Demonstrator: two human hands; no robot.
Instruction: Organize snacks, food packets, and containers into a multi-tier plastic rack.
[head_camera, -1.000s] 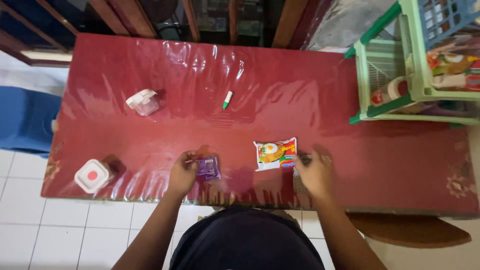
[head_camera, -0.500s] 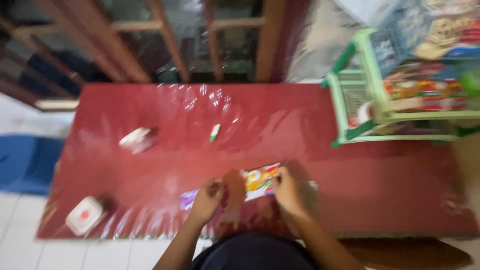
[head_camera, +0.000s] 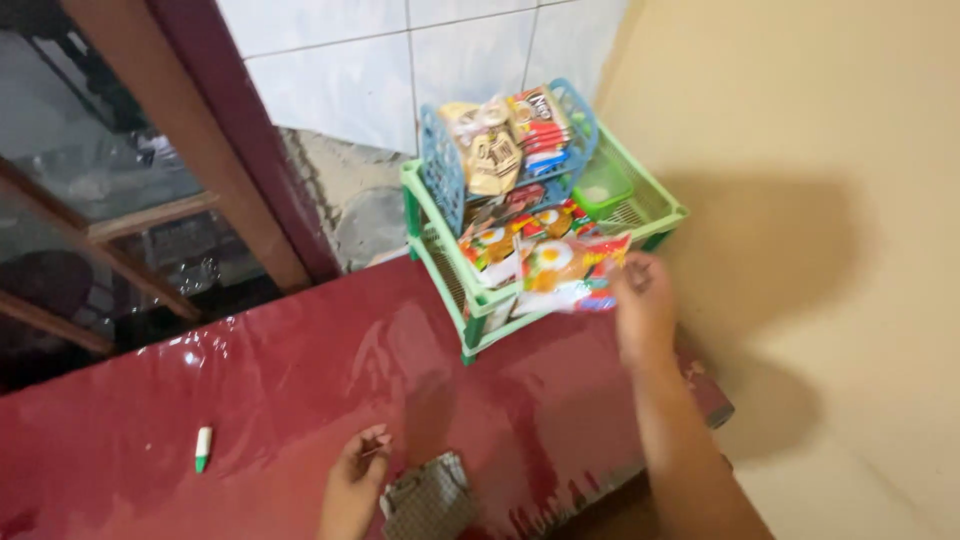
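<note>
Head view: right hand (head_camera: 642, 305), fingers pinching a colourful noodle packet (head_camera: 568, 272), holds it at the green plastic rack (head_camera: 480, 300); placing step, likely needs lowering in. Left hand (head_camera: 355, 480), fingers loosely curled, rests on the red bench (head_camera: 250, 400).

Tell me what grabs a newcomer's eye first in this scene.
The right hand holds a bright noodle packet up against the green rack, which is crammed with packets at the far end of the red table. Nearer, the left hand rests beside a small checked pouch, and a green-tipped marker lies alone.
</note>
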